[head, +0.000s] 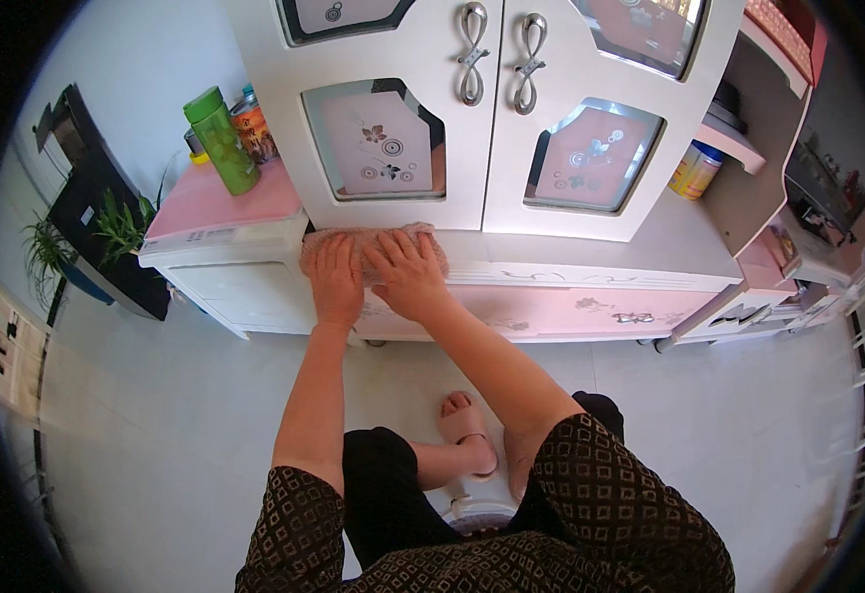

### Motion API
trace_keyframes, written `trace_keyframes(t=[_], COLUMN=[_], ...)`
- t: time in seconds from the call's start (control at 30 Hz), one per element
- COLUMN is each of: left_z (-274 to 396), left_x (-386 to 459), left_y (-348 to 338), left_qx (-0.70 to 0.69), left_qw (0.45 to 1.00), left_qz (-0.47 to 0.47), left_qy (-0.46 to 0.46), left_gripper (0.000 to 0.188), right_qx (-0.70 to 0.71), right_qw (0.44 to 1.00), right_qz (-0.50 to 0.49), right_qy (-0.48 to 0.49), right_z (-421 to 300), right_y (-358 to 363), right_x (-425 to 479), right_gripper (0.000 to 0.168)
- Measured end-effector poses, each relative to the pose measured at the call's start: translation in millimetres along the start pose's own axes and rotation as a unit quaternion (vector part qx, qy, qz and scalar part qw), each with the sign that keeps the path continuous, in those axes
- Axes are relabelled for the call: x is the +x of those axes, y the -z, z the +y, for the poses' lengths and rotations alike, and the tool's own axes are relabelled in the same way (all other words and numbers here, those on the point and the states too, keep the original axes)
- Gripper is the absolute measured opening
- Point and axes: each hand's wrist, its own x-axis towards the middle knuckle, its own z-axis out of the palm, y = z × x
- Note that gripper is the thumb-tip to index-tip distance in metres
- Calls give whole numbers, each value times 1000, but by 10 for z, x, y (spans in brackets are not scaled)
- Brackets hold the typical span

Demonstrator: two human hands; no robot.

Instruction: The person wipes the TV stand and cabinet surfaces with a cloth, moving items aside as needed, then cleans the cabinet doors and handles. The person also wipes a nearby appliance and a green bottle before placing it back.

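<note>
A folded pink cloth (436, 244) lies on the white ledge of a low cabinet, just below the doors of an upper white cabinet (469, 170). My left hand (336, 282) presses flat on the cloth's left part, fingers pointing away from me. Beside it, my right hand (406, 278) bears down on the cloth with its fingers spread a little. The two hands nearly touch. Under the palms, part of the cloth and of the ledge is hidden. Below the ledge runs a pink drawer front (551, 311) with a floral pattern.
At left, a green bottle (225, 144) and an orange-labelled container (257, 133) stand on a pink-topped side cabinet (217, 200). Potted plants (125, 226) are beyond it. Metal handles (528, 65) stick out from the doors. A yellow-and-blue can (697, 170) sits at right.
</note>
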Motion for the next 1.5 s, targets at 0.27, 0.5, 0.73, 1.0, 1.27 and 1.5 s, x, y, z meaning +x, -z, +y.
trace_keyframes(t=[0.27, 0.5, 0.73, 1.0, 1.27, 1.5], left_z=[-137, 40, 76, -88, -47, -126], left_x=[-38, 0, -80, 188, 501, 549], left_y=[-46, -9, 84, 347, 528, 492], left_qx=[-2, 16, 18, -29, 53, -14], left_qw=[997, 998, 999, 991, 971, 958], left_qz=[-75, -56, -21, -110, -233, -273], left_qy=[17, 31, -37, -66, 21, 83], left_gripper=[38, 36, 40, 24, 17, 17], right_qx=[39, 12, 14, 126, 21, -45], right_qw=[997, 998, 996, 986, 984, 968], right_qz=[58, 67, 80, 80, 71, 66], right_qy=[8, 17, 28, -69, -162, -236], right_z=[-10, 1, -6, 22, 132, 2], right_y=[-130, -77, 19, 65, 62, 73], right_x=[8, 7, 37, 134, 225, 252], right_gripper=[60, 56, 48, 20, 15, 14])
